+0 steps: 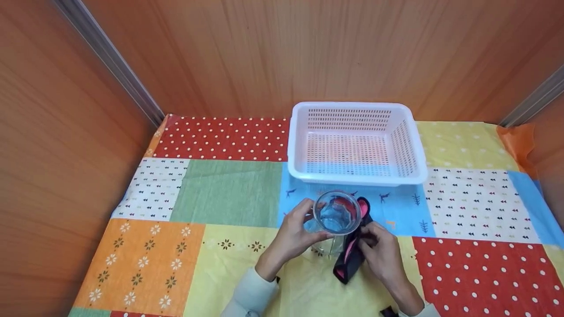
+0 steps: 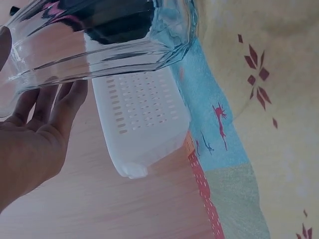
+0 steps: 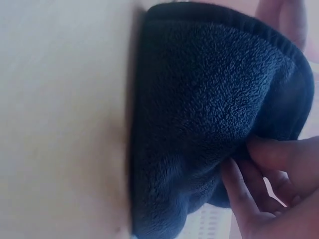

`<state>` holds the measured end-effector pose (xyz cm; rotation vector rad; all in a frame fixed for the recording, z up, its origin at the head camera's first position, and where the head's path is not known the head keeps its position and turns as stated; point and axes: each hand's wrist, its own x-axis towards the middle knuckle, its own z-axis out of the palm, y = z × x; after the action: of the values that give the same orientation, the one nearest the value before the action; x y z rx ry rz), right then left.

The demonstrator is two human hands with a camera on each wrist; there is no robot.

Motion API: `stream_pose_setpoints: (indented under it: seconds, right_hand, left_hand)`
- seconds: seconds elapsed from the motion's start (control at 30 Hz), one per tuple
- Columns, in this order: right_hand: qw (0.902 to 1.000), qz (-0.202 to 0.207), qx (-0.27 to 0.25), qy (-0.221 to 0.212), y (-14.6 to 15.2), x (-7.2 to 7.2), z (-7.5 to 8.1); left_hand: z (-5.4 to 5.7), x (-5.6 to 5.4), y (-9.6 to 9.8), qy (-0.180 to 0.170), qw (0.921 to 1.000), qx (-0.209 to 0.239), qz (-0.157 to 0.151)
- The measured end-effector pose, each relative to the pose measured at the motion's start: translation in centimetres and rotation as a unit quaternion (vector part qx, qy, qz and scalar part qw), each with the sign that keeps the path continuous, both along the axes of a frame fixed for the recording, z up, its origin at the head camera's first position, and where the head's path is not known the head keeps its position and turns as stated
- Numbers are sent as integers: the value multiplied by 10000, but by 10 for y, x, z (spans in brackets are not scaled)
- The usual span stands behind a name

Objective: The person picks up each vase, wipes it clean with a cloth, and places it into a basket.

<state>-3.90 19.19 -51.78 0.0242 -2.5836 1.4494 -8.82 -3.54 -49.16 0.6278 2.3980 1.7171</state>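
Note:
My left hand (image 1: 294, 233) grips a clear glass jar (image 1: 337, 231) near its rim, thumb on the near side and fingers around the far side. The jar's mouth faces up toward the head camera. Against its right side stands a folded cloth (image 1: 351, 266), dark and fuzzy outside with pink inside. My right hand (image 1: 382, 253) pinches this cloth between thumb and fingers. In the right wrist view the cloth (image 3: 199, 99) bulges around the pinched fold. Through the glass wall (image 2: 114, 62), the left wrist view shows the dark and pink cloth.
A white perforated plastic basket (image 1: 357, 179) stands just beyond my hands, with nothing in it. A patchwork tablecloth (image 1: 229, 189) covers the table. Wood-grain panels (image 1: 264, 57) rise at the back and both sides. An orange cloth piece (image 1: 519, 143) lies at the right back corner.

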Motion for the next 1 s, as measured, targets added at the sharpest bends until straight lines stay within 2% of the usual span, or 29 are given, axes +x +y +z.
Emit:
stream_pose_setpoints:
  seconds: [0.2, 0.33, 0.53, 0.67, 0.87, 1.0]
  right_hand:
    - [9989, -152, -320, 313, -5, -1, 22]
    - [9975, -111, -477, 512, -6, -1, 24]
    - [9973, -6, -448, 584, -4, -1, 17]
    - [9989, -3, -319, 341, -1, 0, 7]
    - [9991, 57, -392, -123, 6, -1, -11]
    - [9995, 112, -300, 39, 5, -1, -13]
  left_hand:
    - [0, 0, 1, -7, 10000, -10, 7]
    - [-1, 1, 1, -7, 10000, 25, 15]
    - [0, 1, 1, 18, 10000, 4, 49]
    - [1, 1, 2, 20, 10000, -27, 44]
    - [0, 1, 1, 51, 9999, -67, 61]
    - [-1, 1, 1, 74, 9999, -73, 67]
